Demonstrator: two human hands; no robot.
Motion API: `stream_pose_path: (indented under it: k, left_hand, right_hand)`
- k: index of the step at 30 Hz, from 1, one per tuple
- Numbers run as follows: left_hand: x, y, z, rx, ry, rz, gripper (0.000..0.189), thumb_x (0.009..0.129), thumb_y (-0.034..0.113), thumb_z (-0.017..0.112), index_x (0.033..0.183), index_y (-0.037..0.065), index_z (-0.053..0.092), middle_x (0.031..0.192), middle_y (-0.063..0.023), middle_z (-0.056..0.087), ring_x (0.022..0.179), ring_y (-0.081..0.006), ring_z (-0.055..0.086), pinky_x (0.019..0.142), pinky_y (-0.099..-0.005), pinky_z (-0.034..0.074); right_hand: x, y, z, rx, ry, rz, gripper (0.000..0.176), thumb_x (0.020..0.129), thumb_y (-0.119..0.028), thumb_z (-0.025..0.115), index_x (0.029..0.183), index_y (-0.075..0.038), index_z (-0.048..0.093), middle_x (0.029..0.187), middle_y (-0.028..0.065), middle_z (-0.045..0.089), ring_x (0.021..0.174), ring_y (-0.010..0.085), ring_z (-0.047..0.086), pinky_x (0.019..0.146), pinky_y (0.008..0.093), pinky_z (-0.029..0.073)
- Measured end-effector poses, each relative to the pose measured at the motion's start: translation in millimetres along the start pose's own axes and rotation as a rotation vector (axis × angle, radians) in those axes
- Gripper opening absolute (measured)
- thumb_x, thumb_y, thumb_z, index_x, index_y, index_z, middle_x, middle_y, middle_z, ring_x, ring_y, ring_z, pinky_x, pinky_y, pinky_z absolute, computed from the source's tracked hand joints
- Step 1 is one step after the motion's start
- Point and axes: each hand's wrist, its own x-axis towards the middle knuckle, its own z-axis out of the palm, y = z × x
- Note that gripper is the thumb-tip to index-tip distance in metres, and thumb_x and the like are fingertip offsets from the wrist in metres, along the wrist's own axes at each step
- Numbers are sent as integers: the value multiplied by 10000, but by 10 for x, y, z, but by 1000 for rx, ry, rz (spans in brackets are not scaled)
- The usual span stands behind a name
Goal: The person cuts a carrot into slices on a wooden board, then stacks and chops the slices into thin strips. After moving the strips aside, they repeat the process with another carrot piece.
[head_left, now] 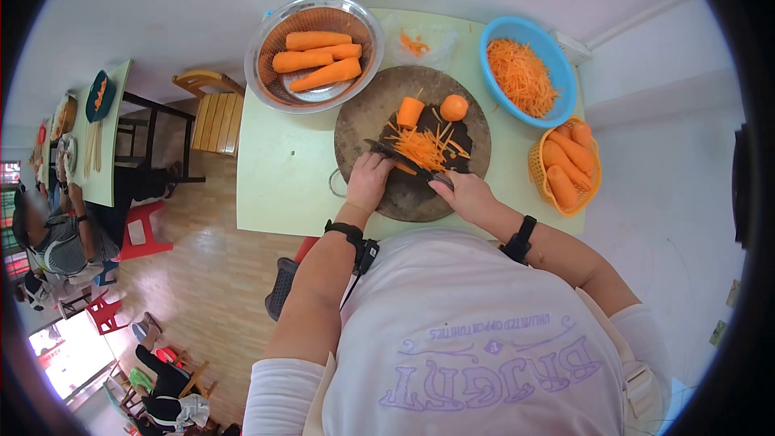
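Observation:
My right hand (470, 197) is closed round the handle of a dark-bladed kitchen knife (401, 155). Its blade points left across the round wooden chopping board (363, 125). My left hand (368, 183) rests on the board with bent fingers close beside the blade, on a small carrot piece (406, 168) that is mostly hidden. Just beyond the knife lies a heap of carrot shreds (423, 148). Farther back on the board are an upright carrot chunk (410, 112) and a rounded carrot end (454, 108).
Behind the board are a metal bowl (257, 73) with peeled carrots and a plastic bag (440, 44) with shreds. To the right stand a blue basin (491, 81) of shreds and a yellow basket (538, 173) of carrots. A wooden chair (216, 121) and other people are to the left.

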Motion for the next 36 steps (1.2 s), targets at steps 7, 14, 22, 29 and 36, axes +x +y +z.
stream_pose_path:
  k: [7,14,22,29,36]
  left_hand:
    - [-14,-11,-9,2,13,10,115,770,51,699,884,66,688,891,-82,639,839,-285,588,745,-387,503]
    - [-16,0,-1,2,-22,-9,210,746,34,610,935,80,688,880,-63,603,882,-262,575,826,-359,487]
    - [-4,-15,-4,-2,7,12,108,764,56,701,870,75,689,888,-80,640,832,-284,585,736,-379,505]
    - [0,-5,1,-3,2,-2,102,770,64,702,868,77,679,891,-83,637,845,-289,588,750,-386,505]
    - [-12,-13,18,2,7,-12,93,775,81,708,859,71,670,888,-88,632,846,-293,587,750,-390,504]
  right_hand:
    - [-8,82,34,86,12,-40,461,975,-442,519,1161,-41,647,1026,191,693,955,387,649,815,459,514]
    - [-71,47,-9,99,-9,-19,466,976,-447,519,1132,-30,657,1003,209,690,940,396,650,808,461,516]
    - [-7,17,30,28,20,-26,465,978,-448,520,1070,-12,652,934,220,685,881,410,648,766,473,514]
    - [54,139,125,96,22,-36,481,980,-467,495,1155,-42,639,972,213,685,920,406,645,799,482,509]
    - [-49,68,18,110,2,-24,448,982,-433,512,1158,-44,647,1004,202,687,941,400,644,810,473,508]
